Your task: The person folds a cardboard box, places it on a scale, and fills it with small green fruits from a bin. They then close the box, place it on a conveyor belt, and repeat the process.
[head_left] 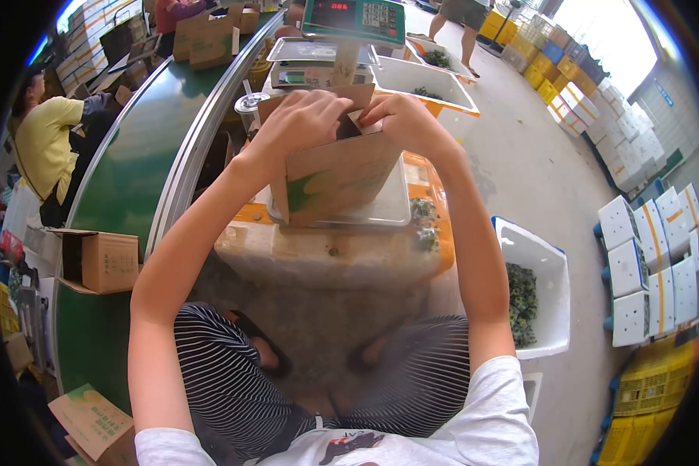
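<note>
A brown cardboard box [338,179] with a green print stands open at the top on a pale weighing tray [392,208]. My left hand [307,116] is at the box's upper left rim, its fingers bent over the opening. Opposite it, my right hand [408,120] reaches over the right rim with fingers curled inward; what its fingertips touch is hidden inside the box. Under the tray is a foam box with orange tape [318,252]. Just beyond the hands rises a green scale display [353,17] with red digits.
A green conveyor [128,186] runs along the left, with an open carton [110,262] on it. Beyond sits a person in yellow [46,144]. White foam boxes of small green items [523,307] stand right and ahead. Another person's legs [470,39] show at the top.
</note>
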`<state>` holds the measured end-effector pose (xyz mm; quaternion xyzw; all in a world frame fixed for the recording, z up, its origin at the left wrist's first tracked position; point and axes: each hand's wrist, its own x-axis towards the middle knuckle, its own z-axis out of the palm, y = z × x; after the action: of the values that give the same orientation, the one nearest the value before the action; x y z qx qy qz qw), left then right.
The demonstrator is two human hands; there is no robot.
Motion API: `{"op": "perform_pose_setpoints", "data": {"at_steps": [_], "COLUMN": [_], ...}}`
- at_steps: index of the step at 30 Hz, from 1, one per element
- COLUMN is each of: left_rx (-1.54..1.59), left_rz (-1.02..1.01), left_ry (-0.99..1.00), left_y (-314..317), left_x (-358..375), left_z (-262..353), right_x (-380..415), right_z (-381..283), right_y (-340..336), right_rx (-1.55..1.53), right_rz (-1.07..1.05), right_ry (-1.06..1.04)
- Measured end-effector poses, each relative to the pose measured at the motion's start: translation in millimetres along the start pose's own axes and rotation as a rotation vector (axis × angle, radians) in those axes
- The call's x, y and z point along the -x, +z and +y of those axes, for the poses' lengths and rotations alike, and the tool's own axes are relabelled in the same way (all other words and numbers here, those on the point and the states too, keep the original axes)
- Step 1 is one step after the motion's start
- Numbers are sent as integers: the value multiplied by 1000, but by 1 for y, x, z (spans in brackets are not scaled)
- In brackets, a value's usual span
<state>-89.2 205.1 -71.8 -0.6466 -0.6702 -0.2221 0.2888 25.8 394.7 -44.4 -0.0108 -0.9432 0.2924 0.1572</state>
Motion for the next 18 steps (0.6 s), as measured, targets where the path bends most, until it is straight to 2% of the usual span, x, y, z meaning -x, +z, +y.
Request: {"op": "perform_pose_setpoints", "data": {"at_steps": [2, 4, 5, 7, 9, 10, 11, 13, 16, 17, 18], "left_rx": [453, 515, 613, 808, 882, 913, 1204, 1777, 1289, 1036, 780], "left_rz": [-337, -486, -560, -706, -563, -489, -404, -210, -10, -54, -92], "left_ry": [-323, -338, -449, -676, -527, -449, -431, -370, -241, -257, -265], "left_y": [21, 12, 13, 20, 23, 22, 19, -3, -46, -53, -59], "left_x": [-3, -9, -10, -11, -10, -11, -12, -19, -23, -20, -14], "left_z": [-4, 7, 5, -2, -8, -12, -19, -27, -32, -30, -26], "right_x": [0, -2, -5, -21, -25, -23, -22, -27, -32, -33, -35], "right_z": [-6, 2, 7, 17, 18, 14, 10, 12, 19, 20, 26], "right_y": [-4, 8, 15, 26, 27, 25, 22, 25, 32, 35, 36], "right_rx": [4, 150, 223, 322, 252, 136, 22, 117, 223, 254, 138], "right_rz": [-20, 189, 294, 572, 599, 491, 380, 413, 412, 400, 338], "right_ry": [145, 34, -25, -296, -332, -231, -132, -66, -29, -27, 83]}}
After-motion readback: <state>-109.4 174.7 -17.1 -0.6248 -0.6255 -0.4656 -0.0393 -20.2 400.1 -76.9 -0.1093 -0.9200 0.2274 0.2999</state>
